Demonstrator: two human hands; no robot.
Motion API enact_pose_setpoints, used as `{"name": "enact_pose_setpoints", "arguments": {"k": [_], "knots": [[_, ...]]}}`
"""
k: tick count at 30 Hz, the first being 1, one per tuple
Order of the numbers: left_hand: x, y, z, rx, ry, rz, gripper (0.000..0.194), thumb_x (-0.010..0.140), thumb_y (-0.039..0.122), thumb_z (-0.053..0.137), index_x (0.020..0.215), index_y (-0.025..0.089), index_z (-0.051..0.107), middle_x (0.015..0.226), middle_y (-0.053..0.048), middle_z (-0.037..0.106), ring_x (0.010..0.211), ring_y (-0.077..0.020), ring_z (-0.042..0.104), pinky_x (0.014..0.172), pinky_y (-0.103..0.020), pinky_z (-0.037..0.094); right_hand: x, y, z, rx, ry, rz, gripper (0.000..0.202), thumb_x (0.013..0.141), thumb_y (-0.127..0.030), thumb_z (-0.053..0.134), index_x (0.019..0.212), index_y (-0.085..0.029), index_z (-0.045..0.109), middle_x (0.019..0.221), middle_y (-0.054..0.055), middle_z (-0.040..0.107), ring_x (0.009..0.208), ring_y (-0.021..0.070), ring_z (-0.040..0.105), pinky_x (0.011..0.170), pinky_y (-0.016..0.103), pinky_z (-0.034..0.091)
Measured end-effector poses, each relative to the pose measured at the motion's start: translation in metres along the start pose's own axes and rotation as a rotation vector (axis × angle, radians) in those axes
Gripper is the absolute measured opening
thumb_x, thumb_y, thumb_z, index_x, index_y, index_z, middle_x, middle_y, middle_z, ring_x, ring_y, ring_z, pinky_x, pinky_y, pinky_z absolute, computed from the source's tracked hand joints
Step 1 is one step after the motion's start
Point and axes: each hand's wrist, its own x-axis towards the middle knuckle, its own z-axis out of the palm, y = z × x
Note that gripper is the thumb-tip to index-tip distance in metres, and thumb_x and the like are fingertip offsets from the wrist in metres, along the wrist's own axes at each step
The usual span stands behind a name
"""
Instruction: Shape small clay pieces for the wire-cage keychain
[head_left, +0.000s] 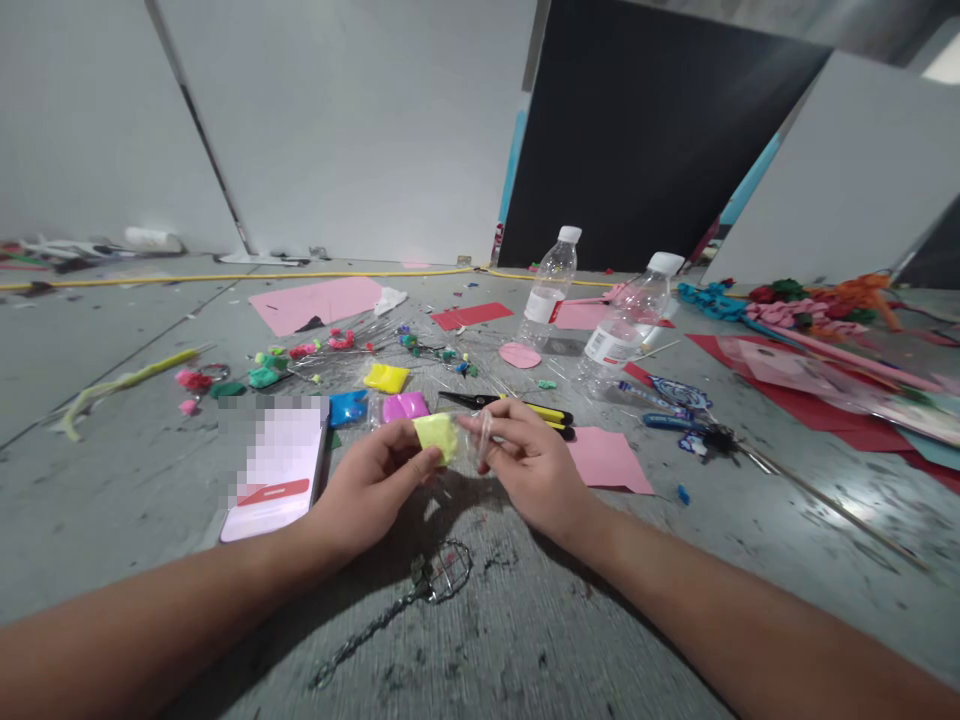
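Between my two hands is a pale yellow clay packet (438, 437) in clear plastic. My left hand (379, 482) pinches its yellow end between thumb and fingers. Closed on the crinkled clear wrapper (475, 432) is my right hand (534, 462). Just beyond lie a purple clay packet (405, 406), a blue clay packet (348, 408) and a deeper yellow clay packet (386, 377). Black and yellow pliers (517, 405) lie partly behind my right hand. Nearer to me, a twisted dark wire piece (448, 572) with a netted loop rests on the grey surface.
A phone (279, 468) lies beside my left hand. Two clear bottles (553, 280) (626, 325) stand at the back right. Pink paper (611, 460) lies by my right wrist. Wire pieces with coloured clay (274, 365), red sheets (787, 400) and a long rod (832, 507) spread around.
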Motion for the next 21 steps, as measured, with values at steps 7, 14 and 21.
{"name": "enact_pose_setpoints", "arguments": {"k": [7,14,21], "knots": [[-0.0008,-0.0019,-0.0021,0.028,0.016,-0.068,0.015,0.088,0.04,0.069,0.089,0.025,0.068,0.08,-0.006,0.076,0.072,-0.0221,0.071,0.068,-0.037,0.061,0.0058,-0.0007,-0.0073,-0.176,-0.085,-0.094,0.012,0.099,-0.029,0.074,0.099,-0.024,0.085,0.104,0.006,0.068,0.091,0.0187,0.065,0.082,0.035,0.06],[0.0011,-0.001,-0.0007,0.081,0.003,-0.05,0.01,0.089,0.035,0.067,0.086,0.026,0.066,0.081,-0.005,0.079,0.073,-0.0218,0.073,0.067,-0.037,0.059,0.0017,-0.0021,-0.0015,-0.171,-0.072,-0.007,0.013,0.097,-0.024,0.072,0.089,-0.019,0.08,0.101,0.005,0.064,0.078,0.0141,0.061,0.065,0.027,0.057],[-0.0014,-0.0047,-0.0031,0.192,0.006,-0.055,0.013,0.088,0.037,0.069,0.089,0.023,0.068,0.085,-0.008,0.081,0.079,-0.025,0.074,0.071,-0.039,0.057,0.0013,-0.0015,0.0011,-0.099,-0.145,0.096,0.019,0.098,-0.034,0.074,0.089,-0.018,0.08,0.103,0.006,0.064,0.079,0.0137,0.063,0.064,0.027,0.059]]}}
